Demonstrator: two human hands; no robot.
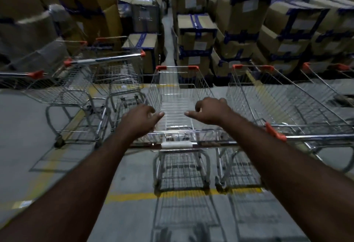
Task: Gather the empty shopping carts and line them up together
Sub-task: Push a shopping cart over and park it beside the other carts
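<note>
An empty wire shopping cart (178, 80) with orange corner caps stands straight ahead, its handle bar (176, 144) crossing under my forearms. My left hand (140, 117) and right hand (210, 110) reach past the handle and hover over the rear of its basket. Their fingers are loosely curled, the thumbs point inward, and they hold nothing. A second empty cart (277, 98) stands side by side with it on the right. Two more empty carts (107, 73) stand at an angle on the left, apart from this pair.
Stacks of taped cardboard boxes (195, 36) wall off the space just beyond the carts, with a narrow aisle (168, 31) between them. Another cart (329, 73) shows at the far right. Yellow floor lines (172, 193) cross the grey concrete near me.
</note>
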